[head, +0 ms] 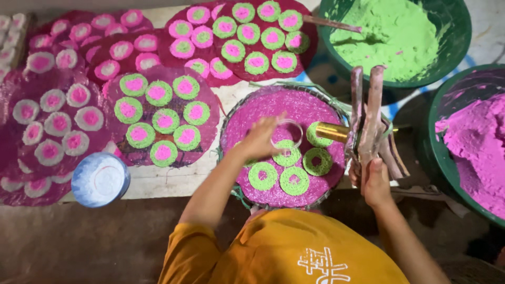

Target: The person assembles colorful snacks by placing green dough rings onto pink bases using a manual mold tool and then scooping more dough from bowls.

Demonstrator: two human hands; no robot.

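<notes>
Left hand [261,138] pinching a thin clear ring mould [288,132] by its rim, just above the round woven tray [336,113] lined with pink powder. Right hand [376,181] closed around a bundle of stained wooden sticks [371,113], held upright at the right edge of the same tray, with a short golden tube [332,131] lying just beside them. Ring mould probably very light, stiff, a little slippery; best held at the rim with fingertips on opposite sides, lifted straight up without a twist. Green powder rings [291,173] on the tray likely very fragile, loose and crumbly, not to be touched from the side; each with a pink hollow in the middle. Large green basin [460,52] at the top right, nearly full of bright green powder, a stick resting in it. Second green basin [439,142] at the right, holding a heap of pink powder. Small round blue-white container [100,179] at the lower left, contents not possible to tell. Finished trays [163,113] to the left and above, carrying green-and-pink and white-and-pink discs, close together and partly overlapping.
</notes>
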